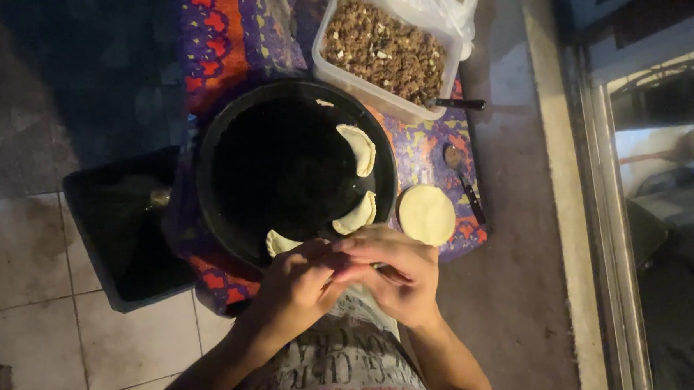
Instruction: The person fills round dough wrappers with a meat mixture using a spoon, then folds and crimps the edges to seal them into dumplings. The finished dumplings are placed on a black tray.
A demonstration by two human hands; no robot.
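My left hand (298, 282) and my right hand (394, 271) meet just below the rim of a round black pan (232, 147), fingers pinched together on a small piece of dough that is mostly hidden between them. Inside the pan lie folded half-moon dumplings: one at the upper right (358, 147), one at the lower right (355, 216), and one (281, 242) partly hidden by my left hand. A flat round dough disc (426, 214) rests on the patterned cloth right of the pan.
A clear plastic tub of brown minced filling (384, 50) stands behind the pan, with a dark-handled utensil at its corner. A spoon (461, 176) lies on the cloth (221, 33). A black rectangular tray (119, 232) sits at left on the tiled floor.
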